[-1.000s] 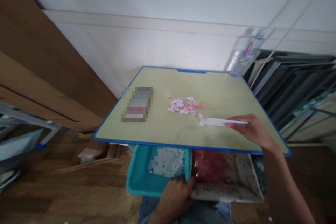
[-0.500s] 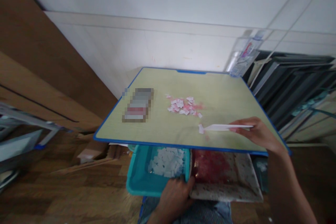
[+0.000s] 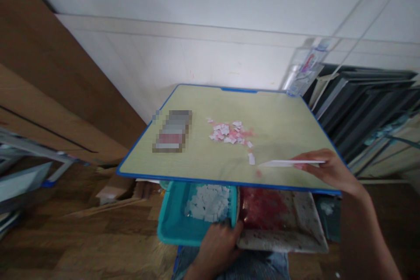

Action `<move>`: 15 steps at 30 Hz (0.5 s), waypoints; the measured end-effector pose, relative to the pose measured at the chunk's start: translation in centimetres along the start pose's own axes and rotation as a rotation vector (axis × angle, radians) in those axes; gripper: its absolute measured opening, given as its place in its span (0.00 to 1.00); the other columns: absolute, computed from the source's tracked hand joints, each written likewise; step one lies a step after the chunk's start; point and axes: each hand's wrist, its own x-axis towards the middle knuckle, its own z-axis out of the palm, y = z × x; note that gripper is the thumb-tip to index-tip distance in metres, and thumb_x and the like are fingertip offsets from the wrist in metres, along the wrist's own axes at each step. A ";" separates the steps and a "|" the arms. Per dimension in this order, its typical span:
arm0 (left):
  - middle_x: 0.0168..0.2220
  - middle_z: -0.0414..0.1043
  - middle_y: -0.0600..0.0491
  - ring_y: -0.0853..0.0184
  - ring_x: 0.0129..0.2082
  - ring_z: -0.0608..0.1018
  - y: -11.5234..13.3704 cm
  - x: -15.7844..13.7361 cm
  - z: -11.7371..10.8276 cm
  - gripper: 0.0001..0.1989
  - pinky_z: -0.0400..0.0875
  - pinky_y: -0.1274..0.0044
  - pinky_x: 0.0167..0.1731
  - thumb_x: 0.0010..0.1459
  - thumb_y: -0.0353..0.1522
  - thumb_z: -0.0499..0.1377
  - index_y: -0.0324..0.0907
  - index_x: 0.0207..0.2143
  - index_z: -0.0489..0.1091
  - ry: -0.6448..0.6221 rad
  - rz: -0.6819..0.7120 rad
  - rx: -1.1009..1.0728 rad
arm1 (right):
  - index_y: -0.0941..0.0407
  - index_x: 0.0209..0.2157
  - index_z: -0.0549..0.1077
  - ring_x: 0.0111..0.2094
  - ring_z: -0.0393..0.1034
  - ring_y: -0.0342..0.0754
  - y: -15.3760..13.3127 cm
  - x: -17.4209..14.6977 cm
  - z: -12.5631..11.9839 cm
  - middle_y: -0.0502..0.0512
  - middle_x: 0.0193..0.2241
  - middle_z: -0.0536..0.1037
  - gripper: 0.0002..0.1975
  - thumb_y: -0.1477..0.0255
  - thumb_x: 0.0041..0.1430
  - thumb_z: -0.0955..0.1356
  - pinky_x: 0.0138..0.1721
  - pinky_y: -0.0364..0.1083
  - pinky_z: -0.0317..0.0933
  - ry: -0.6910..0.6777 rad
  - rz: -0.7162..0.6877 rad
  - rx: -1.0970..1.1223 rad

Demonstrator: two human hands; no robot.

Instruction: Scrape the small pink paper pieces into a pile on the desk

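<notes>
In my right hand (image 3: 320, 166) is a slim white pair of tweezers (image 3: 278, 163), pinched between thumb and fingers and pointing left over the table. Just left of its tip lies a small white piece (image 3: 251, 159), apart from it. Farther back, a loose heap of small white pieces (image 3: 226, 133) sits on pink-red smears. My left hand (image 3: 218, 243) is closed at the meeting rims of a turquoise basin (image 3: 166, 227) and a stained pale tray (image 3: 282, 245), its thumb on the tray's rim. White pieces (image 3: 210, 203) lie in the basin; red liquid or pigment covers part of the tray.
The blue-edged, pale yellow table (image 3: 197, 100) stands against the wall. A blurred-out flat object (image 3: 172, 131) lies at its left. At the back right corner stands a clear bottle (image 3: 306, 70), beside dark stacked panels (image 3: 364, 92). Cardboard (image 3: 114, 192) is on the floor.
My right hand has drawn the tweezers back to the right, away from the small white piece, which stays on the table and is slightly shifted. My left hand has not moved.
</notes>
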 end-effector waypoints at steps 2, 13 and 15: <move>0.33 0.68 0.47 0.57 0.32 0.71 0.0 0.0 0.1 0.17 0.64 0.70 0.30 0.53 0.36 0.53 0.43 0.46 0.59 -0.010 -0.002 0.006 | 0.59 0.29 0.76 0.26 0.71 0.48 0.0 0.0 0.1 0.56 0.26 0.78 0.14 0.63 0.49 0.66 0.24 0.42 0.62 0.042 0.010 -0.005; 0.34 0.67 0.47 0.57 0.32 0.71 0.1 0.0 -0.4 0.22 0.63 0.71 0.30 0.52 0.36 0.54 0.43 0.49 0.57 -0.009 -0.008 0.014 | 0.57 0.31 0.76 0.30 0.72 0.50 -0.6 2.1 1.5 0.55 0.30 0.78 0.13 0.64 0.51 0.64 0.30 0.44 0.65 0.127 -0.058 -0.050; 0.34 0.67 0.47 0.57 0.32 0.71 0.1 0.0 -0.2 0.22 0.63 0.71 0.30 0.51 0.35 0.54 0.44 0.50 0.56 0.000 -0.005 0.006 | 0.57 0.31 0.76 0.30 0.72 0.50 -0.8 2.1 1.6 0.55 0.30 0.78 0.13 0.64 0.50 0.64 0.30 0.45 0.65 0.149 -0.072 -0.042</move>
